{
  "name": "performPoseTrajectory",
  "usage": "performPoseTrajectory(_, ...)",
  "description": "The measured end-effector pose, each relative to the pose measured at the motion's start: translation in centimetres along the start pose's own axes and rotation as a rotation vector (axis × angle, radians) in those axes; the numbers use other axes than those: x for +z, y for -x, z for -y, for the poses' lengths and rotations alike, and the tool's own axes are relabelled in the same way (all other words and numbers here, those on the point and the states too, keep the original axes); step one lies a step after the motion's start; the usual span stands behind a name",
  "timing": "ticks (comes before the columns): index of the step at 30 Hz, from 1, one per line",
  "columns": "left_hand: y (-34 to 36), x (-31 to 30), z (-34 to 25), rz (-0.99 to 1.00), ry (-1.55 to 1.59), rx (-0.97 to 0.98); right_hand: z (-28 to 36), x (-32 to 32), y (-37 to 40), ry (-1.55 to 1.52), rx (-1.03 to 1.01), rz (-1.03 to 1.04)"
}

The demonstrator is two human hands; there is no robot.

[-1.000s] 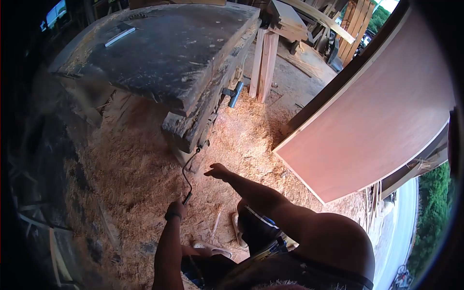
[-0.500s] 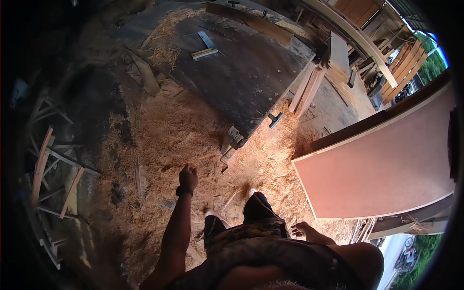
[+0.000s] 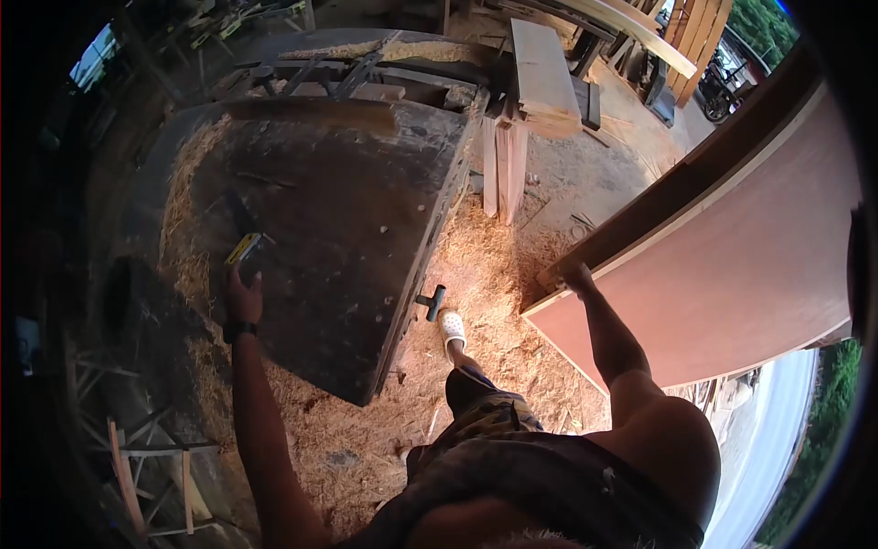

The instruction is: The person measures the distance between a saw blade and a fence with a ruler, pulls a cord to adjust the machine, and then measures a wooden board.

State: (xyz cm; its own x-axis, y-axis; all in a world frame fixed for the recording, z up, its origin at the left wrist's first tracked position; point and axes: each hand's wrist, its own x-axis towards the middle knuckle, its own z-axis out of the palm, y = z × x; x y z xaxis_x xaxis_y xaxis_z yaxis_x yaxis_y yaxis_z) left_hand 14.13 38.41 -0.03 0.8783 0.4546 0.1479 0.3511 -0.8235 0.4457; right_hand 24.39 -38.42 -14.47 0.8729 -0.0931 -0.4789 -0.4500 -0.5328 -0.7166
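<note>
My left hand (image 3: 242, 297), with a dark band at the wrist, reaches over the dark workbench (image 3: 329, 229). Its fingertips meet the near end of the yellow handle of a try square (image 3: 244, 248), while the thumb stands apart. The square's blade lies dim on the bench top. On the right, my right hand (image 3: 576, 277) is curled over the near corner of a large framed plywood panel (image 3: 713, 265); part of its fingers is hidden.
A dark T-shaped clamp handle (image 3: 433, 302) juts from the bench's side. Behind it stand pale timber legs (image 3: 505, 169) and a plank (image 3: 545, 78). Shavings (image 3: 320, 421) cover the floor, where my white clog (image 3: 452, 329) steps. A wooden frame (image 3: 155, 476) stands lower left.
I have stepped forward beside the bench. My left hand has moved from over the floor to the try square, and my right hand has risen from my side to the panel's corner.
</note>
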Motion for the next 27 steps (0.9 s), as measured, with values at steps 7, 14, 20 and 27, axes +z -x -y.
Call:
performPoseTrajectory(7, -8.8, 6.5, 8.0, 0.126, 0.097, -0.174, 20.1, -9.6, -22.5, -0.277, -0.132, -0.466)
performPoseTrajectory(14, -8.0, 4.2, -1.1, 0.188, 0.017, -0.415, 27.9, -9.1, -31.9, -1.193, 0.266, 0.116)
performPoseTrajectory(20, -4.0, 4.8, -5.7, 0.038, -0.118, -0.255, 32.8, -3.1, -34.8, -1.320, 0.203, 0.287)
performPoseTrajectory(27, -3.5, 4.1, -8.5, 0.074, 0.053, -0.373, 33.8, -0.6, -36.7, -1.507, 0.313, 0.017)
